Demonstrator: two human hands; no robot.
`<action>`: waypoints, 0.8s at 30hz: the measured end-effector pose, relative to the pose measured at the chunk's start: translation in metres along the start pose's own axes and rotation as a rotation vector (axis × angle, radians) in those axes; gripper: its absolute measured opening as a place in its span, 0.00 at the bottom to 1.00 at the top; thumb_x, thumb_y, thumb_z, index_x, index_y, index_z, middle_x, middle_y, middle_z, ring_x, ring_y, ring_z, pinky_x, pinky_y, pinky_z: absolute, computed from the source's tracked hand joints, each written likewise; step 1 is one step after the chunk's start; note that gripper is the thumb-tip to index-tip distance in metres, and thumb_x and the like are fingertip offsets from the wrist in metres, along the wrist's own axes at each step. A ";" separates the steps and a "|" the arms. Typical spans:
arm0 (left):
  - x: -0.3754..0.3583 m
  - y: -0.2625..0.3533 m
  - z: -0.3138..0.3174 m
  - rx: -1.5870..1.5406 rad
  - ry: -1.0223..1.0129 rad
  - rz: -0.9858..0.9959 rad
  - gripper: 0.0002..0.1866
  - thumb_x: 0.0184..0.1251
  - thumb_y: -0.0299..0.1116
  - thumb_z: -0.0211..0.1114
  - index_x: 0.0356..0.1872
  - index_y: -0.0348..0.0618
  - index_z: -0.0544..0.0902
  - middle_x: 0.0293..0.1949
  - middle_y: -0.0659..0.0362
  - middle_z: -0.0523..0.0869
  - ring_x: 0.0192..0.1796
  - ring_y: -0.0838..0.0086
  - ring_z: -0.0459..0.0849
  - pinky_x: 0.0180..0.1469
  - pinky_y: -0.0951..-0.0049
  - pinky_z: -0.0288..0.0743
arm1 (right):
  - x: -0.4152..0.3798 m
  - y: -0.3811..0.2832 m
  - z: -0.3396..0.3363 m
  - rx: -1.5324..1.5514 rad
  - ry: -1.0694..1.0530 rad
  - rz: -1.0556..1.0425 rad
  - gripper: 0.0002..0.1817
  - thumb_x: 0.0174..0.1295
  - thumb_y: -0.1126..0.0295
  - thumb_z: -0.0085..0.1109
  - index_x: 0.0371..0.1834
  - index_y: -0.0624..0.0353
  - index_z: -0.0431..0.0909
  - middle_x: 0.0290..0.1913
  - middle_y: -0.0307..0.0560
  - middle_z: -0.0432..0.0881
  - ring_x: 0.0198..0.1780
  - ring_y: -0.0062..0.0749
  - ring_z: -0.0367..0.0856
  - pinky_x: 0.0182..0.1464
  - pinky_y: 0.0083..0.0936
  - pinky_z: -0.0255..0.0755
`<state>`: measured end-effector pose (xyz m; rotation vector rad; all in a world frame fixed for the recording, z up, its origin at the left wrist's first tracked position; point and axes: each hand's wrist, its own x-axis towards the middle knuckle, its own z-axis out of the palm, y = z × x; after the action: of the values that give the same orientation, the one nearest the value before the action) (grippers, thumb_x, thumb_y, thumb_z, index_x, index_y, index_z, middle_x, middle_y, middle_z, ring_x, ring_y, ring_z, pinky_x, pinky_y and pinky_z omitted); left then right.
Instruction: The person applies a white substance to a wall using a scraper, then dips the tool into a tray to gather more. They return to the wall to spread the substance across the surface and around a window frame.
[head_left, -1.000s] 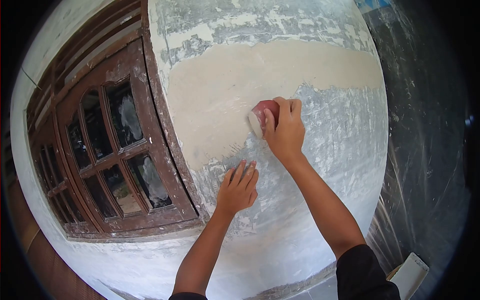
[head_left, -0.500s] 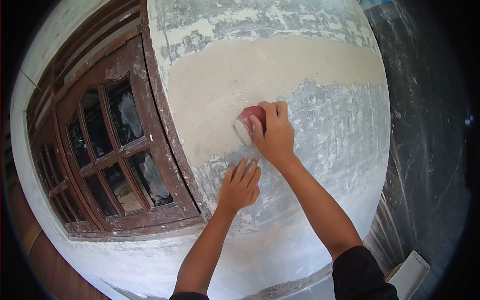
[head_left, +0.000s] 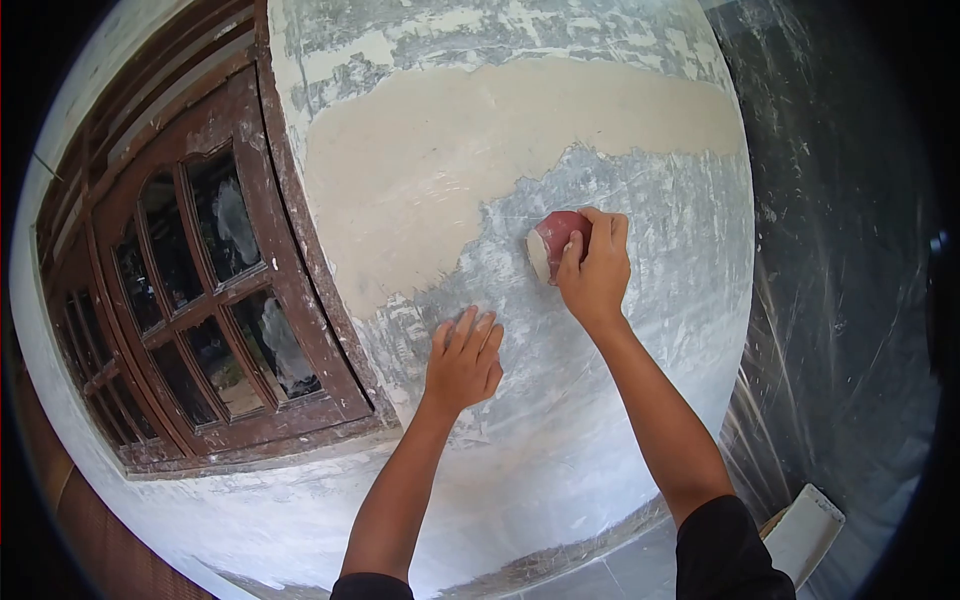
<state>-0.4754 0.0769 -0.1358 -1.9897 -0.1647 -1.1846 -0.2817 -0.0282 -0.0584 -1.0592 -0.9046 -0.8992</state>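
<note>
My right hand [head_left: 598, 270] grips a red putty scraper [head_left: 563, 236], thumb on its near face and fingers over its far edge. Cream-coloured putty [head_left: 538, 256] coats the scraper's left side, which is against or very close to the grey, patchy wall [head_left: 640, 220]. Lower and to the left, my left hand [head_left: 462, 362] holds nothing; its fingers are spread and rest at the wall surface. Above both hands a broad smooth band of cream putty [head_left: 400, 160] stretches across the wall, with a ragged lower edge.
A brown wooden window [head_left: 225, 300] with paint-splashed panes and frame lies to the left. Dark plastic sheeting [head_left: 830, 250] hangs at the right. A white board-like object [head_left: 806, 530] stands at the lower right, above grey floor tiles [head_left: 620, 575].
My right hand has moved the scraper rightward, off the cream band and onto the grey wall. My left hand stays near the same place. The view has shifted slightly right.
</note>
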 end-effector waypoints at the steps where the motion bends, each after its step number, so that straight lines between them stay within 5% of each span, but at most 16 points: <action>1: 0.000 0.014 0.003 -0.044 0.004 -0.001 0.21 0.57 0.34 0.60 0.53 0.44 0.81 0.59 0.56 0.82 0.67 0.59 0.74 0.66 0.50 0.60 | -0.004 0.005 -0.007 -0.005 -0.011 -0.001 0.16 0.64 0.73 0.58 0.55 0.61 0.75 0.49 0.57 0.74 0.44 0.55 0.81 0.42 0.43 0.78; 10: 0.015 0.160 0.034 -0.479 -0.035 -0.049 0.17 0.54 0.33 0.63 0.47 0.42 0.82 0.44 0.56 0.83 0.55 0.61 0.79 0.60 0.54 0.65 | -0.055 0.087 -0.089 -0.034 -0.037 0.101 0.13 0.66 0.79 0.53 0.53 0.65 0.75 0.45 0.59 0.81 0.45 0.55 0.82 0.47 0.40 0.75; 15: 0.021 0.243 0.058 -0.665 -0.008 -0.151 0.10 0.52 0.29 0.64 0.38 0.42 0.81 0.31 0.58 0.82 0.44 0.62 0.80 0.51 0.58 0.66 | -0.093 0.132 -0.158 0.021 0.015 0.356 0.13 0.67 0.81 0.50 0.54 0.68 0.74 0.45 0.61 0.83 0.45 0.49 0.84 0.50 0.37 0.76; 24: 0.025 0.382 0.091 -0.882 -0.093 -0.413 0.06 0.55 0.28 0.62 0.34 0.44 0.81 0.29 0.58 0.83 0.38 0.63 0.80 0.47 0.61 0.66 | -0.149 0.193 -0.270 -0.101 0.102 0.665 0.13 0.68 0.81 0.50 0.55 0.68 0.73 0.46 0.58 0.83 0.45 0.43 0.83 0.52 0.33 0.75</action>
<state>-0.2180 -0.1248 -0.3549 -2.8772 -0.1087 -1.6021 -0.1123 -0.2173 -0.3195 -1.2794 -0.3741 -0.4353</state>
